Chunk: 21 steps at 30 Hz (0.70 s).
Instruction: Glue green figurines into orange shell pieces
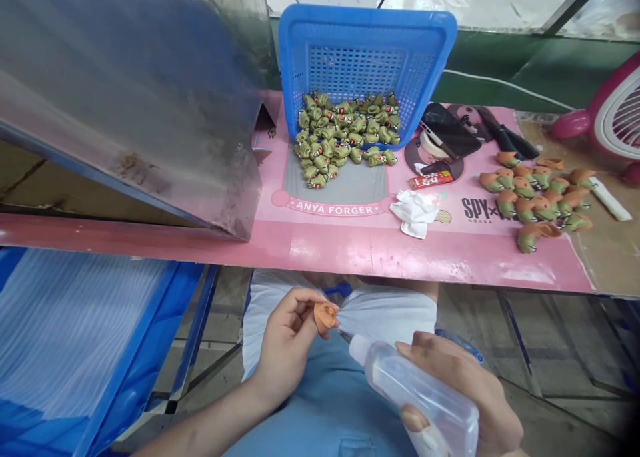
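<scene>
Pinched between the thumb and fingers of my left hand (290, 340) is a small orange hollow part (325, 317), held above my lap with its open side up. My right hand (465, 377) is wrapped round a translucent squeeze bottle (417, 394) with a thin nozzle. The bottle is tilted, and its nozzle tip points at the orange part, close to its lower right edge; whether they touch I cannot tell. What liquid, if any, leaves the nozzle is too small to see.
A blue basket (367, 27) lies tipped toward me, small green parts (345, 134) spilling out. Joined orange-and-green pieces (545, 197) sit at the right, near a pink fan (610, 117). A phone (453, 134), a crumpled white cloth (416, 212) and a metal panel (135, 90) are also there.
</scene>
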Each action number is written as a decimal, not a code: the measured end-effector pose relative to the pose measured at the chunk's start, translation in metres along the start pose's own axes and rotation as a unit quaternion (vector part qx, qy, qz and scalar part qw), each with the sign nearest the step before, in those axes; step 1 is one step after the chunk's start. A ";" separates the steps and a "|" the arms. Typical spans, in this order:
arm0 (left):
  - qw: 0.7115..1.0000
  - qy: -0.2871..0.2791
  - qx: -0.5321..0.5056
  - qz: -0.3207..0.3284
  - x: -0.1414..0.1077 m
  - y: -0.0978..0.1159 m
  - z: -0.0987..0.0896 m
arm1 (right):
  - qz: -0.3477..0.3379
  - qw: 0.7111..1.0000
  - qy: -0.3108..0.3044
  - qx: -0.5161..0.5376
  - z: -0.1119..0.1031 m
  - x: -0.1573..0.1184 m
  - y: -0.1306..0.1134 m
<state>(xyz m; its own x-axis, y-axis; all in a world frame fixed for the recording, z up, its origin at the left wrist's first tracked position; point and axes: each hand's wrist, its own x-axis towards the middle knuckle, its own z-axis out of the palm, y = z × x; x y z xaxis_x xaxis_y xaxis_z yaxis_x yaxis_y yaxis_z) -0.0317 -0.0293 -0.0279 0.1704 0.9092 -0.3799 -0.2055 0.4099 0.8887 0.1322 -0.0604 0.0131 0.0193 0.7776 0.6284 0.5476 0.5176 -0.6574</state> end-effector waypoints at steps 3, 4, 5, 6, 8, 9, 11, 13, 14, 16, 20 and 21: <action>1.000 0.004 -0.003 0.000 0.000 -0.001 0.000 | -0.005 1.000 0.007 0.004 0.000 -0.002 0.000; 1.000 0.005 -0.003 0.000 0.000 -0.001 0.000 | -0.003 1.000 0.003 0.004 -0.001 -0.003 0.001; 1.000 0.005 -0.002 0.001 0.000 -0.001 0.000 | 0.001 1.000 -0.003 0.004 -0.002 -0.005 0.001; 1.000 0.004 -0.003 0.001 0.000 -0.002 0.000 | 0.007 1.000 -0.009 0.006 -0.003 -0.007 0.001; 1.000 0.003 -0.005 0.005 0.000 -0.002 0.000 | 0.018 1.000 -0.022 0.005 -0.004 -0.010 0.001; 1.000 0.001 -0.007 0.007 0.000 -0.002 -0.001 | 0.021 1.000 -0.023 0.000 -0.004 -0.011 0.001; 1.000 -0.002 -0.009 0.010 0.000 -0.003 -0.001 | 0.014 1.000 -0.016 -0.012 -0.004 -0.010 0.001; 1.000 -0.005 -0.008 0.013 -0.001 -0.003 -0.002 | 0.005 1.000 -0.005 -0.020 -0.003 -0.007 0.000; 1.000 -0.005 -0.008 0.013 -0.001 -0.003 -0.002 | 0.004 1.000 -0.001 -0.020 -0.002 -0.006 0.000; 1.000 -0.005 -0.010 0.011 -0.001 -0.003 -0.002 | 0.006 1.000 0.007 -0.017 -0.001 -0.003 0.000; 1.000 -0.008 -0.021 0.007 -0.001 -0.003 -0.001 | 0.007 1.000 0.016 -0.020 0.000 -0.001 0.000; 1.000 -0.009 -0.022 0.006 -0.001 -0.003 -0.001 | 0.005 0.999 0.013 -0.031 0.000 -0.001 -0.001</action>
<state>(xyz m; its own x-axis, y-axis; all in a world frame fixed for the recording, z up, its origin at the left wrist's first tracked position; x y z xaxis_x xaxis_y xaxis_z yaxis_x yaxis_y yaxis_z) -0.0323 -0.0313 -0.0300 0.1848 0.9126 -0.3646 -0.2491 0.4024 0.8809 0.1323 -0.0612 0.0133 0.0467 0.7728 0.6329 0.5983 0.4857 -0.6372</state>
